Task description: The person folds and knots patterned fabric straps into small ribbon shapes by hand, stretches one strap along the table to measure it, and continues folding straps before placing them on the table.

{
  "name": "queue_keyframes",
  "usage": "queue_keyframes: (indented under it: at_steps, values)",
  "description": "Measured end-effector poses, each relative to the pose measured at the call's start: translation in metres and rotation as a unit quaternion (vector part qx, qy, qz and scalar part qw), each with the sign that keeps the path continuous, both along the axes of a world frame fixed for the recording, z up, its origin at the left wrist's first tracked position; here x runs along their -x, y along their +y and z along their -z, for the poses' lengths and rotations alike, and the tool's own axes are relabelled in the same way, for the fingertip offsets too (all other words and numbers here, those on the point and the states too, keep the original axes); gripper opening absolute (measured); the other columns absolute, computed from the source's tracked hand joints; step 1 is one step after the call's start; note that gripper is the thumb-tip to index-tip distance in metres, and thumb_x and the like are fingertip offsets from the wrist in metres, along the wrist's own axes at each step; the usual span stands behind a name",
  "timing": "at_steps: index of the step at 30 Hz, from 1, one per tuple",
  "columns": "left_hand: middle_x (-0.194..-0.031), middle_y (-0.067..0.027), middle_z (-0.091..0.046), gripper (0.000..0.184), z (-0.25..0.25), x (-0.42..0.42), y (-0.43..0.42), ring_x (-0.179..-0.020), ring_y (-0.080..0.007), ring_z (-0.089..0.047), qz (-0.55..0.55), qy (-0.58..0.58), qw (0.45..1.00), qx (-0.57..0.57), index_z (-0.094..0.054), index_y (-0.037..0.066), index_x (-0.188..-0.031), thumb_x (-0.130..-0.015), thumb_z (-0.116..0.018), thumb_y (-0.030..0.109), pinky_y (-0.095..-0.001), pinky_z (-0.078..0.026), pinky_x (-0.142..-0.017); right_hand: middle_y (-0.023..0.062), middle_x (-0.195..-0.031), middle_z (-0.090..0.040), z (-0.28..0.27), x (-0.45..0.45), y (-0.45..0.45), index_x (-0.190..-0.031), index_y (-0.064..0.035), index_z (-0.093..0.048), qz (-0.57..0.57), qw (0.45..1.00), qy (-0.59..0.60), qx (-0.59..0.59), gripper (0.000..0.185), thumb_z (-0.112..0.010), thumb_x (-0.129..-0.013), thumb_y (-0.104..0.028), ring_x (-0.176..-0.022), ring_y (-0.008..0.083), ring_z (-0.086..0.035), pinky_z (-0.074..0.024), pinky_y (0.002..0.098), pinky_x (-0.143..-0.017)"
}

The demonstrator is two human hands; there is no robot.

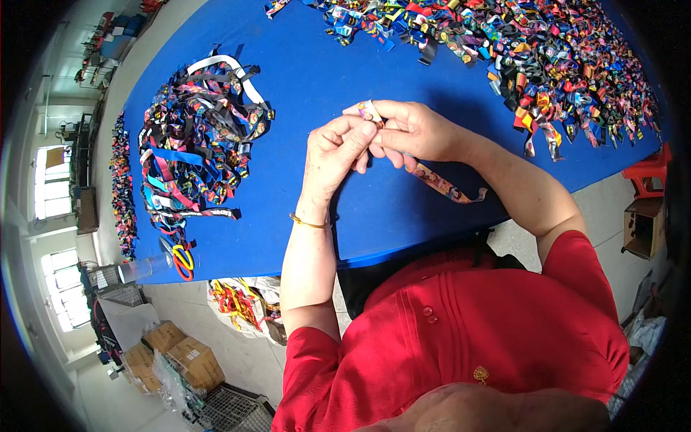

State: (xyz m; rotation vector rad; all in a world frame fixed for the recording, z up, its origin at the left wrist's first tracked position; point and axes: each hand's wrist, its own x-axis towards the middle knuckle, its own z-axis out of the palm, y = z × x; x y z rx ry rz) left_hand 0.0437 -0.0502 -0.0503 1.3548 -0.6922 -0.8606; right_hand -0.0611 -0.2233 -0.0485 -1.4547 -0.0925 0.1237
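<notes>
A printed ribbon strap [440,185] in pink and yellow hangs from my hands, its loose end lying toward the right over the blue table. My left hand [332,155] pinches the strap's upper end between thumb and fingers. Close against it, my right hand [414,132] grips the same strap, with fingers curled round it. The folded end [369,112] shows above the fingertips, and part of the strap is hidden inside my right hand.
Tangled straps [201,137] lie at the left of the blue table [309,65]. A large heap of short ribbon pieces [547,57] covers the back right. Scissors [183,261] and a clear cup [144,268] are at the left front edge. A bag of ribbons [245,306] sits below.
</notes>
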Motion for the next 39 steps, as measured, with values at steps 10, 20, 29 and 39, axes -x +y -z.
queue_keyframes:
  at_steps: [10, 20, 29, 39]
  values:
    - [-0.071, -0.0065, -0.068, 0.024, 0.006, -0.008, 0.0, -0.05, -0.0066, -0.054, -0.132, 0.052, 0.989, 0.048, -0.065, 0.004, -0.083, -0.101, -0.062, 0.02, -0.0201, -0.038, -0.045, 0.0077, -0.079, -0.066, -0.006, 0.005, 0.001, -0.155, -0.0061, -0.031, 0.008, 1.0, 0.017, 0.006, 0.063, -0.059, -0.098, -0.009, -0.065, 0.0117, -0.064, -0.052, 0.0243, -0.059]
    - [-0.082, -0.0076, -0.068, 0.019, 0.006, -0.033, 0.015, -0.058, -0.0172, -0.066, -0.173, 0.135, 0.965, 0.142, -0.062, 0.003, -0.104, -0.101, -0.061, 0.022, -0.0244, -0.045, -0.043, 0.0142, -0.085, -0.071, -0.003, -0.003, -0.02, -0.132, 0.0037, -0.053, 0.072, 0.997, 0.006, -0.007, 0.039, -0.056, -0.102, -0.021, -0.067, 0.0153, -0.069, -0.0518, 0.026, -0.063]
    - [-0.076, -0.0106, -0.07, 0.026, 0.008, -0.031, 0.013, -0.053, -0.0156, -0.064, -0.18, 0.114, 0.968, 0.132, -0.065, 0.002, -0.1, -0.103, -0.058, 0.026, -0.0242, -0.047, -0.044, 0.0107, -0.087, -0.069, 0.006, -0.003, -0.027, -0.111, 0.0029, -0.06, 0.081, 0.996, 0.024, -0.003, 0.028, -0.054, -0.105, -0.023, -0.072, 0.0142, -0.067, -0.0539, 0.0275, -0.069]
    - [-0.073, -0.0087, -0.068, 0.028, 0.009, -0.012, 0.009, -0.054, -0.0132, -0.062, -0.06, 0.008, 0.998, 0.026, -0.064, 0.001, -0.092, -0.103, -0.059, 0.027, -0.0226, -0.046, -0.049, 0.0083, -0.11, -0.068, 0.017, -0.008, -0.024, -0.118, 0.0009, -0.061, 0.115, 0.991, -0.056, 0.029, 0.025, -0.058, -0.103, -0.018, -0.106, 0.0141, -0.063, -0.0502, 0.0289, -0.096]
